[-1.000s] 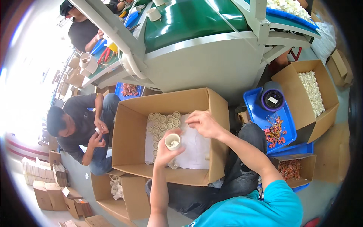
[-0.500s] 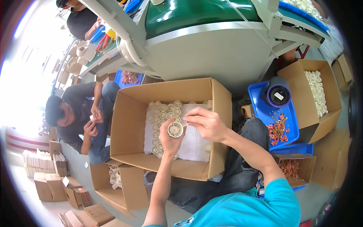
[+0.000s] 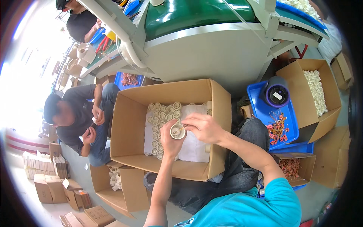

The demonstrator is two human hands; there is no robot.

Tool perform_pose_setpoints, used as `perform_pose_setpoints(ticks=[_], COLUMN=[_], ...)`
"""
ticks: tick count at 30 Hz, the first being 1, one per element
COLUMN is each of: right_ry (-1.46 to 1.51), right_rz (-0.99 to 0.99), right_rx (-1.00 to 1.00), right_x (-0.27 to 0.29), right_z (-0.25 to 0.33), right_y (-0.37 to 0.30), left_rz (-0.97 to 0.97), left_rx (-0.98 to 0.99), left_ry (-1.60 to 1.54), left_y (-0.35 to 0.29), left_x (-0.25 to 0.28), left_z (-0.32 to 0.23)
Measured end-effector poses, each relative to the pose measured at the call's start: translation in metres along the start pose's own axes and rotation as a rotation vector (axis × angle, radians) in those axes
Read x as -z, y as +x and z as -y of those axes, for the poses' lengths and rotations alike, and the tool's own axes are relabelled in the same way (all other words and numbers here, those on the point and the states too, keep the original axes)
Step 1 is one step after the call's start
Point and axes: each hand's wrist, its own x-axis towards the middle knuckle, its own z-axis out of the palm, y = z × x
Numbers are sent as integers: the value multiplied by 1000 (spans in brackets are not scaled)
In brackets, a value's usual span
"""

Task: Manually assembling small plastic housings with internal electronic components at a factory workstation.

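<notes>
In the head view, the left hand is wrapping its fingers and thumb around the outside of a white round cup, open end facing upward. The cup is hanging above the middle of the opening of a cardboard carton, between its left and right edges. The right hand is drawing thumb and forefinger together at the cup's right rim, apparently pinching a thin pale lead that is reaching into the mouth; its far end is too small to make out.

Below, similar white cups are standing in rows toward the carton's left edge, while white paper sheeting is showing toward the right edge. Beyond that edge, a blue tray is carrying wired red parts toward its near end and a dark purple-rimmed cylinder toward its far end. Past the carton's left edge, a co-worker is holding a small item in both hands.

Judging by its appearance, the cup is offering a light, stiff, moulded-plastic body with a rather smooth wall; the outer side below the rim is presenting the best hold, leaving the mouth free. The lead is seeming flexible and more delicate, suiting a gentle fingertip pinch rather than a squeeze.
</notes>
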Motion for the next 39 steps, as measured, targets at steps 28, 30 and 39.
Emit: perform_pose_setpoints(ticks=[28,30,39], right_ry=[65,72,84], right_rz=[220,220,176], right_rx=[-200,-211,-248], right_x=[-16,-17,-26], right_z=[-6,-6,-8], right_y=[-10,-10,-14], left_rz=[114,99,89], left_rx=[-44,-72,-96], left_ry=[-49,-24,17], left_y=[-5,-6,-7], left_x=[-4,-6,-6], left_z=[-12,-10,-10])
